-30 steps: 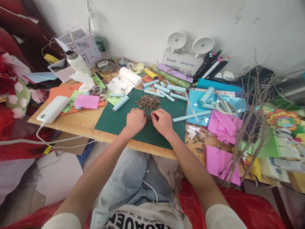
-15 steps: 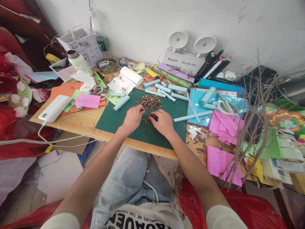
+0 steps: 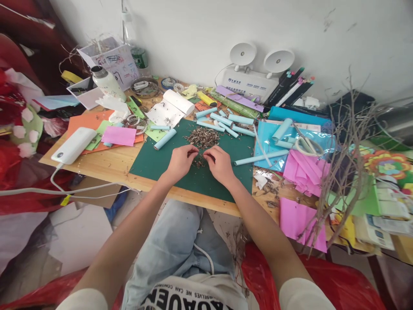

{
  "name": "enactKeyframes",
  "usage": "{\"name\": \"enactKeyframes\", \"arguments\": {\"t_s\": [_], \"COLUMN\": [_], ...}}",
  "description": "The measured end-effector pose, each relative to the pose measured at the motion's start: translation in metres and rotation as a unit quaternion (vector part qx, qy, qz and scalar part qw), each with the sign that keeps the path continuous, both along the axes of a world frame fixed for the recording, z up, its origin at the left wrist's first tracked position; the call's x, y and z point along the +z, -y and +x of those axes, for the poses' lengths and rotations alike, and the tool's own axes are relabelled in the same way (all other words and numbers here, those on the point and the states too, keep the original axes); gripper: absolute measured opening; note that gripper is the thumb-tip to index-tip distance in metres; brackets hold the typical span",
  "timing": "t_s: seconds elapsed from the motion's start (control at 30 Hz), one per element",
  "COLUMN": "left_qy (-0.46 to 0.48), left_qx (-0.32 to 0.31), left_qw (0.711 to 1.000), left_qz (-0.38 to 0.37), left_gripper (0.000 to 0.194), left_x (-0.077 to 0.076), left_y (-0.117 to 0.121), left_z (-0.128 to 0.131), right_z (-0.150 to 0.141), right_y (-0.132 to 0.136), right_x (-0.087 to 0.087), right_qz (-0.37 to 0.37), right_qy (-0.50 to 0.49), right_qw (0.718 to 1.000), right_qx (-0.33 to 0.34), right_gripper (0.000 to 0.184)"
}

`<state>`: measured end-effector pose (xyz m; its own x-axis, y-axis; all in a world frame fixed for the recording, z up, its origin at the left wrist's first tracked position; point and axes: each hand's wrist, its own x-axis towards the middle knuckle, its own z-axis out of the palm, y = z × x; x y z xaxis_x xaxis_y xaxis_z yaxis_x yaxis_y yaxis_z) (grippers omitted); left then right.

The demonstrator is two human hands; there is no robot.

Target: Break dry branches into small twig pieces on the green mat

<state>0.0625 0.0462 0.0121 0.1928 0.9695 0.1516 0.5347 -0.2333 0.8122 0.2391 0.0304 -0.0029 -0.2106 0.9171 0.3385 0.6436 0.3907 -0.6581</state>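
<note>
My left hand (image 3: pixel 182 161) is closed in a pinch over the dark green mat (image 3: pixel 151 165), at the near edge of a pile of brown twig bits (image 3: pixel 204 137). Facing it, my right hand (image 3: pixel 219 163) is pinched too, its fingertips close to those of the left. Whatever lies between the fingers is too small to make out. A few loose crumbs (image 3: pixel 199 163) are scattered on the mat between the hands. Behind the pile lie several light blue paper tubes (image 3: pixel 240 119), and another blue tube (image 3: pixel 165 139) rests left of it.
On the right are a blue plastic packet (image 3: pixel 263 133), scissors (image 3: pixel 308 145), pink crepe paper (image 3: pixel 303 221) and upright bare branches (image 3: pixel 348 185). A white power bank (image 3: pixel 73 145), a bottle (image 3: pixel 108 82) and coloured paper (image 3: pixel 119 136) occupy the left. A white twin-lamp emergency light (image 3: pixel 250 82) stands by the wall.
Both hands have stayed near the pile with small finger movements. The right fingers have turned slightly, and the dark gap inside them no longer shows.
</note>
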Motion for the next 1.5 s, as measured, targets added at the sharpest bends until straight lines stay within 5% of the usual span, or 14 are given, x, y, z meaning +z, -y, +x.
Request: {"name": "enactKeyframes", "arguments": {"t_s": [0.27, 0.53, 0.9, 1.5], "left_qy": [0.057, 0.198, 0.259, 0.242], "left_qx": [-0.007, 0.002, 0.016, 0.037], "left_qw": [0.996, 0.962, 0.948, 0.958], "left_qz": [-0.071, -0.187, -0.185, -0.150], "left_gripper": [0.016, 0.025, 0.031, 0.031], "left_x": [-0.003, -0.003, -0.006, -0.015], "left_y": [0.000, 0.005, 0.007, 0.013], "left_z": [0.001, 0.006, 0.001, 0.002], "right_z": [-0.003, -0.003, -0.005, -0.006], "right_y": [0.003, 0.003, 0.004, 0.004], "right_x": [0.002, -0.006, 0.004, 0.002], "right_qz": [0.012, 0.028, 0.045, 0.033], "right_qy": [-0.016, -0.029, -0.112, -0.076], "right_qw": [1.000, 0.999, 0.992, 0.996], "right_qx": [0.024, 0.023, 0.018, 0.015], "right_gripper": [0.017, 0.021, 0.016, 0.013]}}
